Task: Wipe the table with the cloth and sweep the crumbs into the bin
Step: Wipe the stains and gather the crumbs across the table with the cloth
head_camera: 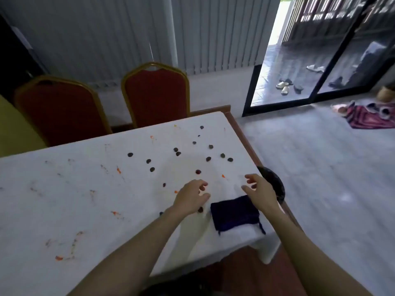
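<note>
two red chairs (pixel 156 97), grey vertical blinds (pixel 106 33), grey floor (pixel 320 167), open sliding glass door (pixel 284 67), daylight outside

Navy cloth (pixel 235 212) (white table (pixel 64 199), orange-stained)

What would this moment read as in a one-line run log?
left hand: open, over dark crumbs | right hand: open, above folded dark blue cloth | black bin: at table edge | wiping: not started

Both hands (pixel 190 197) (pixel 259 192) above crumbs (pixel 178 153), cloth (pixel 234 212).
</note>
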`<move>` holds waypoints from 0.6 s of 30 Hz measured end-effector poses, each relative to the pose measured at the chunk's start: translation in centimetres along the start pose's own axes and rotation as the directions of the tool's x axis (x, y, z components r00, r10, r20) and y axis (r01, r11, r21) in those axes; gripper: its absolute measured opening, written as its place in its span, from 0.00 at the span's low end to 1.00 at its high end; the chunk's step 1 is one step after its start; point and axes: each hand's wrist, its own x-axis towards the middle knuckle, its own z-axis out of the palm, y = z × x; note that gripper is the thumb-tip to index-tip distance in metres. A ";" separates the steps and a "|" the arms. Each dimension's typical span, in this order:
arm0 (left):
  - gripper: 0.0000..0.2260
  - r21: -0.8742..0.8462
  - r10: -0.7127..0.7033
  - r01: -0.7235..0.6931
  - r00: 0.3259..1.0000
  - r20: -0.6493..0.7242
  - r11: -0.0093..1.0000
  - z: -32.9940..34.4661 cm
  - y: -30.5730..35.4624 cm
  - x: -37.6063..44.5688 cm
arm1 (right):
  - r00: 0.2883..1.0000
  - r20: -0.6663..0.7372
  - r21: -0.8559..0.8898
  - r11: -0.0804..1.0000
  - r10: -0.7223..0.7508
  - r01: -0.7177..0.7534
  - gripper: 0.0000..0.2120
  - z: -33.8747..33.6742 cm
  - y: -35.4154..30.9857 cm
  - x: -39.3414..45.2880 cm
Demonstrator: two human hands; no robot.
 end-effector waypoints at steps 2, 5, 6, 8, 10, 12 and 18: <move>0.23 0.097 -0.008 -0.001 0.996 0.089 0.995 1.3 0.3 0.3 | 0.992 0.075 -0.103 0.990 0.105 -0.097 0.23 0.3 0.9 -0.3; 0.26 0.234 -0.006 -0.042 0.979 0.202 0.971 3.9 0.4 0.7 | 0.962 0.171 -0.151 0.970 0.214 -0.189 0.27 1.1 2.5 -1.0; 0.25 0.272 -0.004 -0.059 0.974 0.226 0.960 4.6 0.5 0.7 | 0.956 0.179 -0.150 0.967 0.232 -0.206 0.28 1.3 2.8 -1.1; 0.21 0.341 0.020 -0.107 0.968 0.250 0.934 5.6 0.7 0.8 | 0.950 0.170 -0.121 0.962 0.261 -0.243 0.28 1.4 3.0 -1.2; 0.16 0.400 0.032 -0.138 0.965 0.260 0.906 6.4 0.9 0.8 | 0.938 0.159 -0.094 0.951 0.308 -0.296 0.27 1.5 3.4 -1.2; 0.15 0.412 0.049 -0.157 0.964 0.260 0.898 7.0 0.9 0.8 | 0.930 0.147 -0.097 0.941 0.337 -0.326 0.25 1.6 3.8 -1.4; 0.16 0.366 0.018 -0.101 0.975 0.223 0.925 7.3 1.0 1.6 | 0.905 0.170 -0.109 0.921 0.389 -0.375 0.18 1.4 4.3 -1.6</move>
